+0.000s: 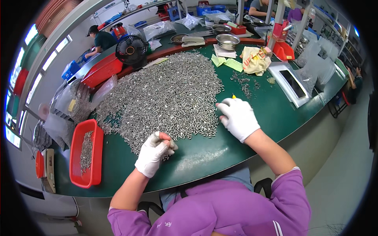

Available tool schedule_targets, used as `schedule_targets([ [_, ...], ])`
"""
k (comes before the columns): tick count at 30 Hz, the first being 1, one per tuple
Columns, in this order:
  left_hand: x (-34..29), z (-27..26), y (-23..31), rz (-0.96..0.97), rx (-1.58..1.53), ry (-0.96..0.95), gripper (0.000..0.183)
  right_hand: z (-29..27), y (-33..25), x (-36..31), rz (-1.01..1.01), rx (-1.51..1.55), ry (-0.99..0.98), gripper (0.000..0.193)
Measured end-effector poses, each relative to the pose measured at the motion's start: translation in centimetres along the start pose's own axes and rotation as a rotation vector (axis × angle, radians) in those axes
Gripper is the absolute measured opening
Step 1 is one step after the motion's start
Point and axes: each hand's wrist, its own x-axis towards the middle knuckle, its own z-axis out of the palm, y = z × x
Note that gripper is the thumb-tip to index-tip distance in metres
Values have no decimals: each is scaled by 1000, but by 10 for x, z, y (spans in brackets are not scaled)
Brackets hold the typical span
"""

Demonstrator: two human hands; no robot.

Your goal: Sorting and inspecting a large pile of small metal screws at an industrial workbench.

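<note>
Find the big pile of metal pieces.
In the head view, the pile lies left of centre, the left hand at its near edge and the right hand at its right.

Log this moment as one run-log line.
small metal parts: heaped on green tabletop; left gloved hand: at heap's near edge, fingers curled; right gloved hand: at heap's right edge; red basket: parts inside

sm. silvery metal pcs (169,94), shiny, loose, jumbled in wide pile, on green tbl (204,153)
</note>
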Motion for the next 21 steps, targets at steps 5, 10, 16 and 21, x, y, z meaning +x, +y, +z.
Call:
schedule_targets([
  [5,17,17,-10,-113,-86,-205,17,32,-34,51,-100,106,-236,23],
  [10,19,29,-33,-232,-46,-373,8,70,-40,84,-139,93,-154,22],
  [16,12,34,-47,-207,36,-463,10,88,-36,94,-154,225,-115,12],
  [21,17,26,-42,-275,-19,-498,15,85,-35,94,-161,251,-108,9],
])
